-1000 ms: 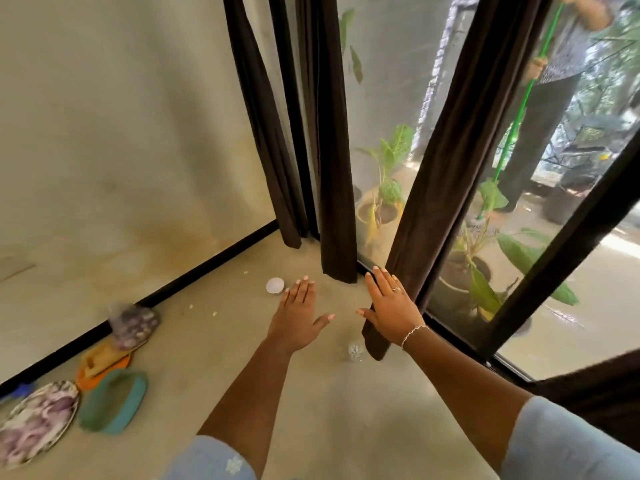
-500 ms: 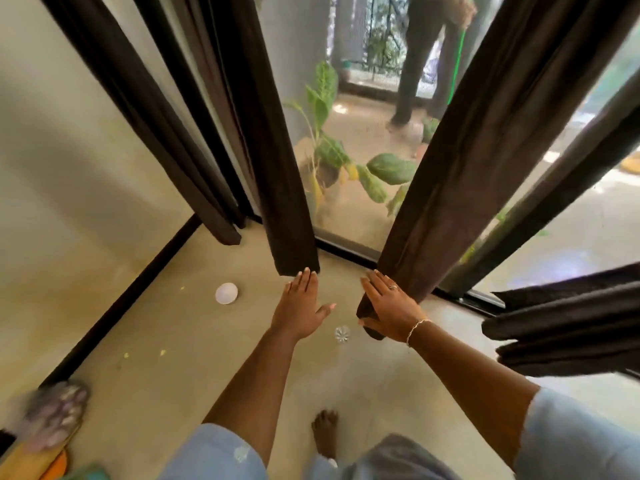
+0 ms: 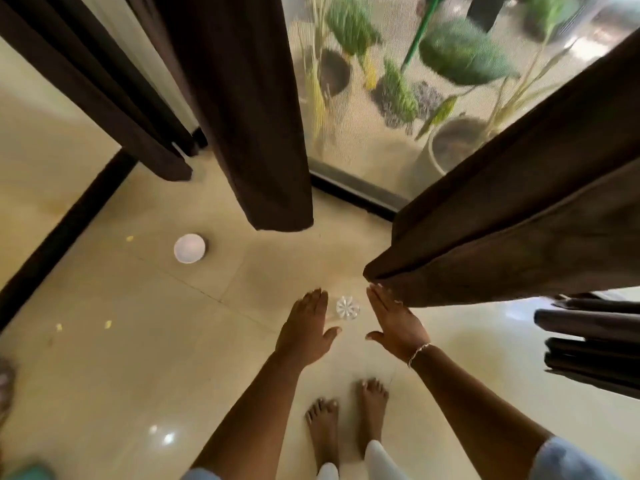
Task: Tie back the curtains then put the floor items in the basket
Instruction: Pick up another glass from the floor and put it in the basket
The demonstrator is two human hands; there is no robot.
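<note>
Dark brown curtains hang over the window: a middle panel [image 3: 249,126], a left panel [image 3: 104,98] by the wall, and a right panel [image 3: 512,216] swung toward me. My left hand [image 3: 306,329] and right hand [image 3: 394,320] reach forward with straight fingers, holding nothing. The right hand's fingertips lie at the lower corner of the right panel. Between the hands a small clear ribbed item [image 3: 347,307] lies on the floor. A white round item [image 3: 189,248] sits further left on the tiles.
My bare feet [image 3: 346,420] stand on the glossy cream tiles. A black skirting [image 3: 65,233] runs along the left wall. Potted plants [image 3: 450,143] stand outside the glass. Dark folded curtain fabric [image 3: 588,348] juts in at the right. A blurred floor item [image 3: 5,382] sits at the left edge.
The view has tilted down toward the floor and my feet. Both hands have dropped lower, now either side of the clear item. The right panel's corner sits closer above my right hand.
</note>
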